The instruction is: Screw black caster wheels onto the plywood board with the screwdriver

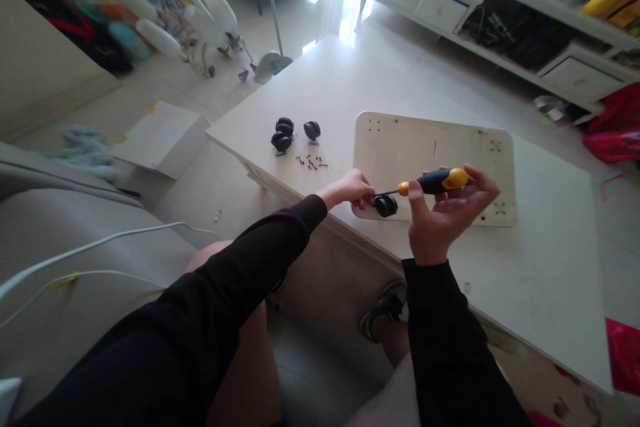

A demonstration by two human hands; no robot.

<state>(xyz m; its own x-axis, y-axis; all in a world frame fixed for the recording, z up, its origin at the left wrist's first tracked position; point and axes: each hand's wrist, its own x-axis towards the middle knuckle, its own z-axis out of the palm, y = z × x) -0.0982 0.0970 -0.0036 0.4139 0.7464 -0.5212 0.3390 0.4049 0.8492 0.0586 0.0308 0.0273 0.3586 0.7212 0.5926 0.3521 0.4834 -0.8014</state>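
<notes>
My right hand (445, 213) is closed around the yellow and black handle of a screwdriver (435, 181), which lies nearly level with its shaft pointing left. At the shaft's tip, the fingers of my left hand (353, 188) are pinched together; what they hold is hidden. Just below the shaft, a black caster wheel (386, 205) sits at the near left corner of a pale board (430, 147) with rounded corners. Small holes show near the board's other corners. Farther left on the white table lie more casters (312, 130) and a scatter of small screws (311, 162).
The white table (550, 267) has its near edge just in front of my legs. A white box (160, 137) stands on the floor to the left, near a sofa (75, 240) with white cables. Behind the table are a cluttered white cabinet (430, 3) and red bags (615, 123) at right.
</notes>
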